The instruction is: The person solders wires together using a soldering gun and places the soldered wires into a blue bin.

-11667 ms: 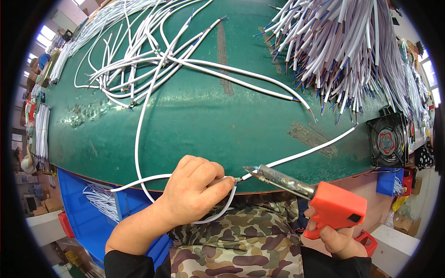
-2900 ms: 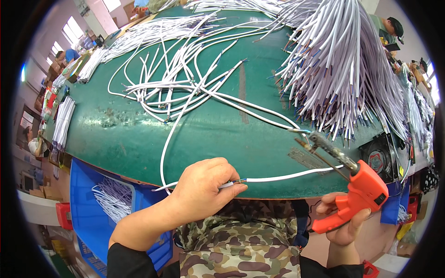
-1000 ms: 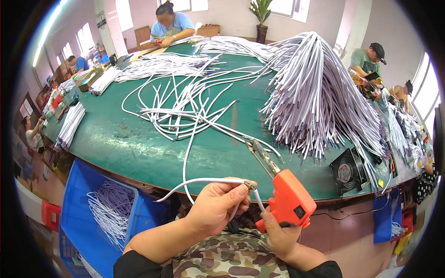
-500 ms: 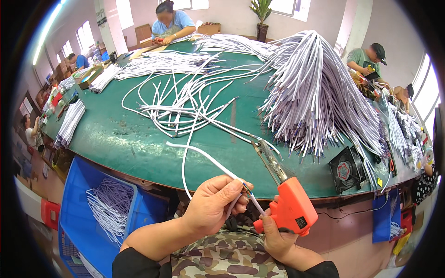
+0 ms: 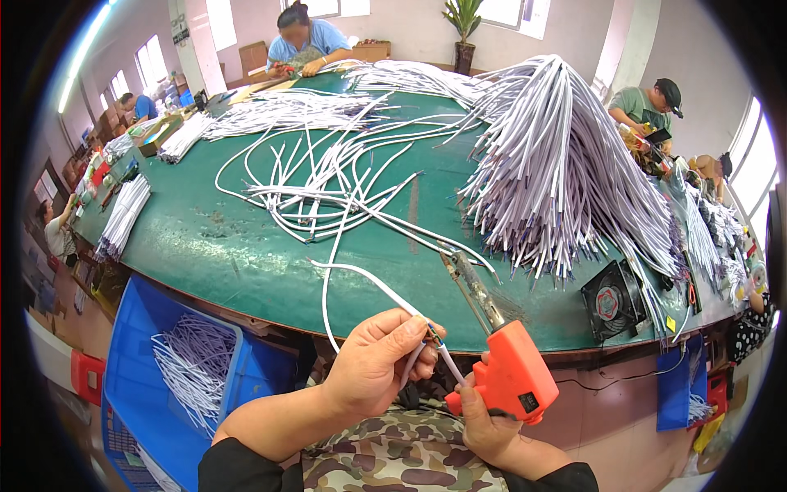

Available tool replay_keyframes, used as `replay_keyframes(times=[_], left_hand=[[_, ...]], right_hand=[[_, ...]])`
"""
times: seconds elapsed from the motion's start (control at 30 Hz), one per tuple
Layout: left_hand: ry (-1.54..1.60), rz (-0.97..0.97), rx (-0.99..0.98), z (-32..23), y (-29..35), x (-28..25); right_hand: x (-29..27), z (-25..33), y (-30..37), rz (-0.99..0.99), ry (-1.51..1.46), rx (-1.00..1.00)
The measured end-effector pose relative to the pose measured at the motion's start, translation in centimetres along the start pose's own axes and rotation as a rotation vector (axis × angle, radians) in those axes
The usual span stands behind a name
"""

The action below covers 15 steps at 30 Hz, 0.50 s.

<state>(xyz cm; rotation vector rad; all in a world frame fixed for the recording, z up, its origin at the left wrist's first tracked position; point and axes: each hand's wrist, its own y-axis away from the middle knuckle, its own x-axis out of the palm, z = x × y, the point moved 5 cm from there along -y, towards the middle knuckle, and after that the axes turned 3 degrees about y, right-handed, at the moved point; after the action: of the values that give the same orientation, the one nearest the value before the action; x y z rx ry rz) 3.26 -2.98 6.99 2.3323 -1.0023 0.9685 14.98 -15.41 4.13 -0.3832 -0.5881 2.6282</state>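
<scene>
My left hand [image 5: 370,361] is closed, pinching a white cable [image 5: 373,280] between thumb and fingers. Its free end reaches up and left over the table edge. Thin coloured wires [image 5: 434,333] show just right of my fingertips, where the sheath is stripped. From there a white cable piece [image 5: 450,365] runs down to my right thumb. In my right hand [image 5: 489,426], closed as well, is a red soldering gun [image 5: 516,373], its metal tip pointing up and left, away from the wires. My right fingers are partly hidden behind the gun.
On the green table [image 5: 188,221] lie loose white cables [image 5: 328,197]. A large heap of cables [image 5: 557,156] hangs over a support at right, beside a black fan [image 5: 611,302]. Blue bins [image 5: 131,361] stand below the left edge. Co-workers [image 5: 316,41] sit around the far sides.
The soldering gun has shifted slightly left and down in my right hand. The cable's free end has moved a little right and down. My left hand keeps its pinch.
</scene>
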Motion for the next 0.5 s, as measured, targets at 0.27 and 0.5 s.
replay_keyframes(times=[0.27, 0.5], left_hand=[[-0.063, -0.012, 0.042, -4.0, -0.3, 0.7], [-1.34, -0.431, 0.677, -21.7, 7.6, 0.7]], right_hand=[[-0.6, -0.6, 0.9, -0.013, -0.07, 0.11], [-4.1, -1.0, 1.4, -0.329, -0.1, -0.109]])
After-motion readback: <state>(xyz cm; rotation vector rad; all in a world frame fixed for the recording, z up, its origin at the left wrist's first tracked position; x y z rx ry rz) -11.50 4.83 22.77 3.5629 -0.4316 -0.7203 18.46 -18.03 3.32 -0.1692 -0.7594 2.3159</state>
